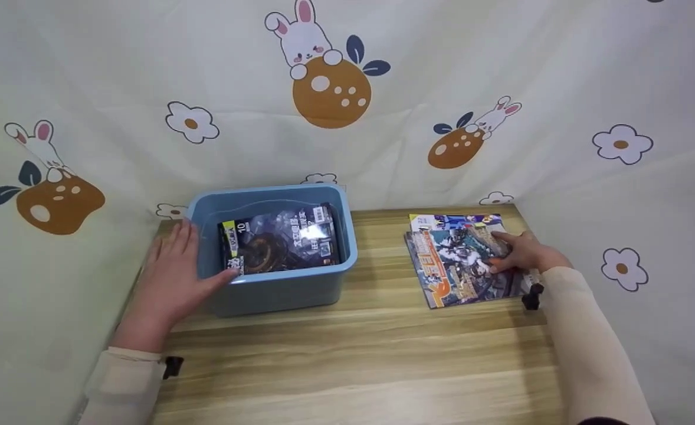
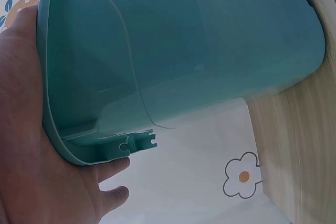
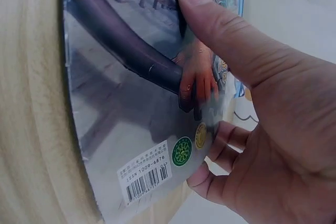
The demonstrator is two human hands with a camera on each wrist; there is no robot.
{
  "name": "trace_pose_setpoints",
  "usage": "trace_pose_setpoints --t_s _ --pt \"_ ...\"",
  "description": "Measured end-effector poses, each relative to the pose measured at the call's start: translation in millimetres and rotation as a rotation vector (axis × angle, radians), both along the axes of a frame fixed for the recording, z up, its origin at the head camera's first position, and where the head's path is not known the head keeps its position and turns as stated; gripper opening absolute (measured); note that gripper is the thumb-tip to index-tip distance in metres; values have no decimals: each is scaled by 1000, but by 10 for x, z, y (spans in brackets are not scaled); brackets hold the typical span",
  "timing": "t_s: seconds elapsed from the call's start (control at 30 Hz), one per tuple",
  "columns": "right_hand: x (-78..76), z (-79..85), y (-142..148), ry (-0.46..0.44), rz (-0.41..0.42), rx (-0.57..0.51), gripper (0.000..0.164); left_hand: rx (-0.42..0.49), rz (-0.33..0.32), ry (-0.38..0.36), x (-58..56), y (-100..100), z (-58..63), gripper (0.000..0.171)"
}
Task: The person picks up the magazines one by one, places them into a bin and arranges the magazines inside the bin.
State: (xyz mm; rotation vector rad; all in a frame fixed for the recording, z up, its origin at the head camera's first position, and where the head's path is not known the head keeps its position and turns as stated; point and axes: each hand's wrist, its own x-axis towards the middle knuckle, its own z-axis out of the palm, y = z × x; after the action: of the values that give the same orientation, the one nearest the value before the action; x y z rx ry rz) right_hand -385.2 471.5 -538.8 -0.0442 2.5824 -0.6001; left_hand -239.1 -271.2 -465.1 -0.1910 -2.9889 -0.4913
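The glossy, multicoloured paper magazine (image 1: 451,277) lies near the far right corner of the wood-grain table (image 1: 359,360), its right edge pinched by the right hand (image 1: 524,252). It mostly hides 1 blue-and-yellow paper magazine (image 1: 421,222). Bare wood separates them from the rectangular blue plastic bin (image 1: 288,293), towards the far left corner; the left hand (image 1: 173,280), fingers straight, touches its rim. Glare blots the dark, glossy magazine (image 1: 276,236) inside.

Blue bin (image 1: 282,294): open-topped, upright on the wood-grain table (image 1: 353,366); a dark-covered magazine (image 1: 282,239) lies inside;
Top magazine (image 1: 459,271): colourful illustrated cover; barcode near one corner; slightly askew over a second magazine (image 1: 465,222); right of the bin, apart from it
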Motion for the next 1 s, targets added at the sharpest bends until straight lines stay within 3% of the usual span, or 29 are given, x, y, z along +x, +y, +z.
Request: trace_pose_setpoints --t_s 0.2,0.67,0.87,1.0 --pt "62 84 -4 -21 13 -41 123 3 3 -1 9 6 16 131" --pt "124 156 -18 -22 -73 -144 121 6 15 2 23 12 13 132" --pt "141 51 -9 43 -61 -316 107 6 12 3 20 -1 9 130" --pt "139 -28 13 51 -103 -500 99 6 12 7 18 0 3 130"
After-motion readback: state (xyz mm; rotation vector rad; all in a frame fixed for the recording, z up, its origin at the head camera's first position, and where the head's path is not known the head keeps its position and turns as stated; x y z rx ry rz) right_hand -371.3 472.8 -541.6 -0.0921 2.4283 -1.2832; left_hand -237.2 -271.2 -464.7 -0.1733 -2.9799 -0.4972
